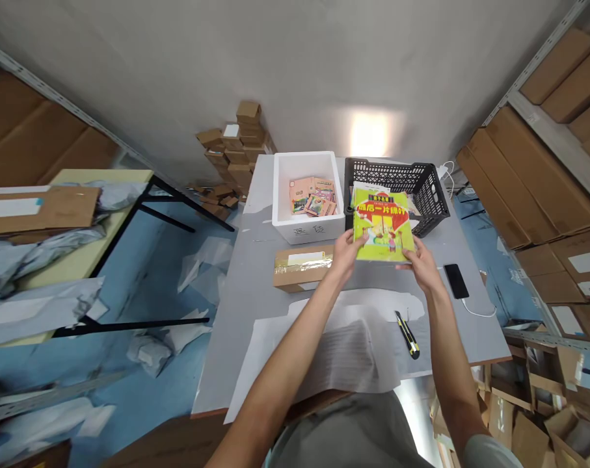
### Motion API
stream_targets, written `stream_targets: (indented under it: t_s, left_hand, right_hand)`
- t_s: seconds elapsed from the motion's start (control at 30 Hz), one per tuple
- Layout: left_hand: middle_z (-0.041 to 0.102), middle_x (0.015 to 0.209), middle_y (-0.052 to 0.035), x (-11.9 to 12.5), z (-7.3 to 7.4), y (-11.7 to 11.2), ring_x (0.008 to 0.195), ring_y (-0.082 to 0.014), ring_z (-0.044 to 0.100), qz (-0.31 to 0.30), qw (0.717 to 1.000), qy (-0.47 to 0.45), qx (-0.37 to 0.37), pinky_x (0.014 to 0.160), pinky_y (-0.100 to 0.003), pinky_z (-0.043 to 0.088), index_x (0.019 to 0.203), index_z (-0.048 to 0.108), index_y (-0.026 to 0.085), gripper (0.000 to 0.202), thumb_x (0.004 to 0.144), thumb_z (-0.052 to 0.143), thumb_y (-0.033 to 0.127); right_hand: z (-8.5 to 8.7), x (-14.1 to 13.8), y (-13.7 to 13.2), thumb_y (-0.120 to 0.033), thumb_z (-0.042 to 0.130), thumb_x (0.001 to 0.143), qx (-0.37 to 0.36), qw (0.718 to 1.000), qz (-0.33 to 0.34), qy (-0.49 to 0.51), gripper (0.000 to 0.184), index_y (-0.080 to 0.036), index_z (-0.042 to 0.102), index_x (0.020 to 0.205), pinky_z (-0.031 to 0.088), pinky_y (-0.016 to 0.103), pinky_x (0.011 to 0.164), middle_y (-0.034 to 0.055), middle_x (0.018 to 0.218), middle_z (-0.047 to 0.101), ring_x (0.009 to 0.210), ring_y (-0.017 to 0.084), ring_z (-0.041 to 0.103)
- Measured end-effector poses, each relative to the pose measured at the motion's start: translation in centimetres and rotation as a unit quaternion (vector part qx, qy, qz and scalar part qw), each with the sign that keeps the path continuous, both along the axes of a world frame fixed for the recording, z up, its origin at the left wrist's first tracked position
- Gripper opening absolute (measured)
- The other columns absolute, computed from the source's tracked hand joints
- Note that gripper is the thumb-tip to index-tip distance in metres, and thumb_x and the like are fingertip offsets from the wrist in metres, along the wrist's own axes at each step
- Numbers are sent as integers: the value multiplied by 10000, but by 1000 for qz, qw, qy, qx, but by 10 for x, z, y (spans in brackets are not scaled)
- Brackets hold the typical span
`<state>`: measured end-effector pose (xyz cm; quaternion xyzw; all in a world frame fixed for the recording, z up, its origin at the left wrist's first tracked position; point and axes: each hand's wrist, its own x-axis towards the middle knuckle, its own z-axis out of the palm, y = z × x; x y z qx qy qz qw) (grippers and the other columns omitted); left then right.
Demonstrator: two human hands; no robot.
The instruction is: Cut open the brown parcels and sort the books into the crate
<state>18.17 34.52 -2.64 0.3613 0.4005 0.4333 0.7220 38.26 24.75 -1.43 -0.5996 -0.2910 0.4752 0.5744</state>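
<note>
A bright yellow-green picture book [382, 227] with a red heart shape on its cover is held up over the table. My left hand [347, 252] grips its lower left corner, and my right hand [421, 261] grips the lower right one. Behind the book, a black plastic crate [430, 198] holds more printed items, partly hidden. To its left, a white foam box [308, 229] contains several small pinkish booklets [314, 196]. A taped cardboard box [299, 268] lies in front of the foam box, left of my left hand.
A yellow-and-black utility knife [408, 335] lies beside white foam wrap [353, 351] on the grey table [226, 338]. A phone [455, 281] with a cable rests at the right. Cardboard boxes [533, 175] fill the right shelf; another table [123, 214] with parcels stands left.
</note>
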Motion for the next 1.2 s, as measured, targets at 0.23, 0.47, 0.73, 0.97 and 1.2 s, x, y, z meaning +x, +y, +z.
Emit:
stream_targets:
  t_s: [0.23, 0.47, 0.73, 0.97, 1.2]
  left_hand:
    - [618, 1664, -245, 17, 28, 68, 1588, -346, 583, 84, 989, 93, 77, 1333, -500, 451, 1337, 713, 145, 517, 886, 924, 287]
    - [770, 1477, -145, -159, -13, -63, 1462, -349, 676, 157, 956, 224, 109, 1300, -532, 495, 1298, 781, 238, 513, 889, 886, 530]
    - [787, 1375, -167, -282, -87, -225, 1344, -272, 719, 270, 905, 282, -169, 1200, -440, 532, 1123, 732, 212, 553, 829, 877, 657]
    - [808, 1272, -183, -260, -103, -289, 1124, -265, 771, 171, 946, 230, -148, 910, -342, 603, 1241, 733, 198, 750, 698, 968, 658]
    - [797, 1097, -108, -251, -72, -283, 896, -202, 719, 212, 924, 317, 41, 897, -354, 608, 1226, 788, 166, 488, 774, 827, 346]
  right_hand:
    - [-7, 35, 91, -359, 750, 948, -48, 996, -78, -15, 636, -271, 594, 1558, 739, 398, 891, 100, 1475, 760, 1036, 216, 832]
    - [-81, 9, -31, -394, 822, 922, -166, 986, 22, -4, 453, -220, 717, 1328, 716, 437, 955, 137, 1235, 869, 1035, 258, 856]
    - [-119, -49, -188, -675, 878, 854, -258, 956, 138, 15, 544, -292, 795, 1231, 673, 492, 1063, 115, 1323, 844, 1259, 310, 795]
    - [-115, -84, -222, -841, 833, 798, -196, 961, 194, 10, 671, -291, 832, 1183, 631, 433, 1043, 67, 1286, 854, 1216, 289, 775]
    - [-105, -92, -222, -741, 900, 694, -82, 983, 85, -143, 547, -229, 771, 838, 607, 465, 1031, 93, 955, 845, 997, 287, 769]
